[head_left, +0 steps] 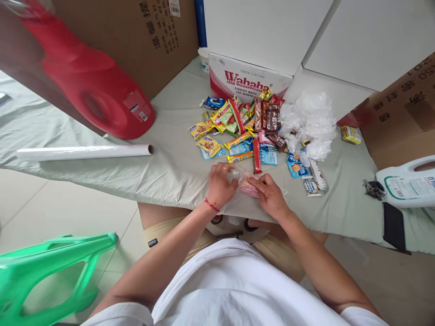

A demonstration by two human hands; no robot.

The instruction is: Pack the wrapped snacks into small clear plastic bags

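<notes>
I have both hands at the near edge of the bench (102, 181), close together over a small pink snack packet (247, 186) inside a clear plastic bag (242, 180). My left hand (220, 185) pinches the bag's left end, fingers closed on the film; my right hand (270, 195) is clamped on the packet's right end through the plastic. The packet lies flat on the grey-green cloth, just in front of the snack pile (248, 129), with a red bar (256, 156) near its far side. Its long axis runs roughly left to right, tilted a little so the right end sits nearer to me; which end is the top I cannot tell, the print is too blurred. Risks as I judge them: the film is thin and slack, so a hard pull between the two hands could tear it or let the packet slip out sideways. The work sits close to the bench edge, so a dropped packet could slide off onto my lap. The crumpled plastic heap (311, 124) at right lies well apart.
</notes>
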